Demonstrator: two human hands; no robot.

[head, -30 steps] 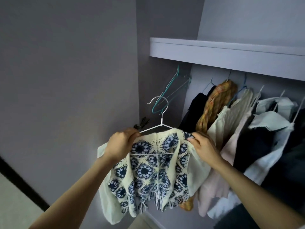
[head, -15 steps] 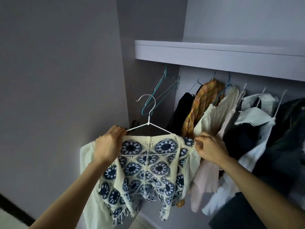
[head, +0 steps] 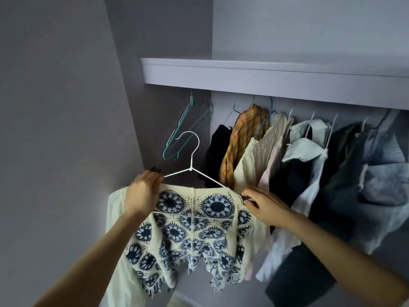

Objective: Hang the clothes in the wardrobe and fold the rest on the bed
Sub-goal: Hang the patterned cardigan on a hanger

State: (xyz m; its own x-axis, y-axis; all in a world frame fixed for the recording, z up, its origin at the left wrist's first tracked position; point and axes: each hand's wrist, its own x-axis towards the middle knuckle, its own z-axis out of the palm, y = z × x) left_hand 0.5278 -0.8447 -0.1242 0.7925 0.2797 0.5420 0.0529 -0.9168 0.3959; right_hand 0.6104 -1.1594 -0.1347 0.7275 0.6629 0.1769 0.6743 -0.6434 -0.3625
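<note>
both hands, left hand and right hand, grip the crochet top on its white hanger

Both hands held a crocheted top on a white hanger: left hand gripped one shoulder, right hand pinched the other, below the shelf.

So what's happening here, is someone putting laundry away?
Yes. A person holds a cream and blue crochet top on a white wire hanger in front of an open wardrobe. The left hand grips one shoulder, the right hand pinches the other. The hanger is not yet hooked up beside the hanging clothes under the shelf.
</note>
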